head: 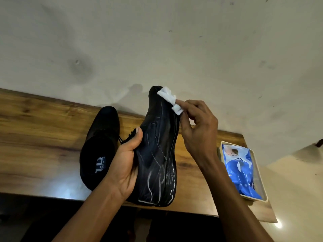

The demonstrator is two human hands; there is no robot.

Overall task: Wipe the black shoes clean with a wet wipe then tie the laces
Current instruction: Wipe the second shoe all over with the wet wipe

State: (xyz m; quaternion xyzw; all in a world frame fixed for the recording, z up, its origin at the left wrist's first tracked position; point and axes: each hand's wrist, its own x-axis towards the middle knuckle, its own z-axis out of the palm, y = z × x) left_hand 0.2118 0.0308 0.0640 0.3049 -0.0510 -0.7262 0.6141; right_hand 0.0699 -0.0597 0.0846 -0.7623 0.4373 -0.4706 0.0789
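Still wiping: the left hand grips one black shoe tilted above the desk, the right hand pinches the wet wipe against its toe. Next, probably the second shoe.

Two black shoes, two hands, one white wipe (crumpled), one blue wipes pack, one tray

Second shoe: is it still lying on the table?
Yes, the second shoe lies on the wooden table, left of the shoe held up by the left hand.
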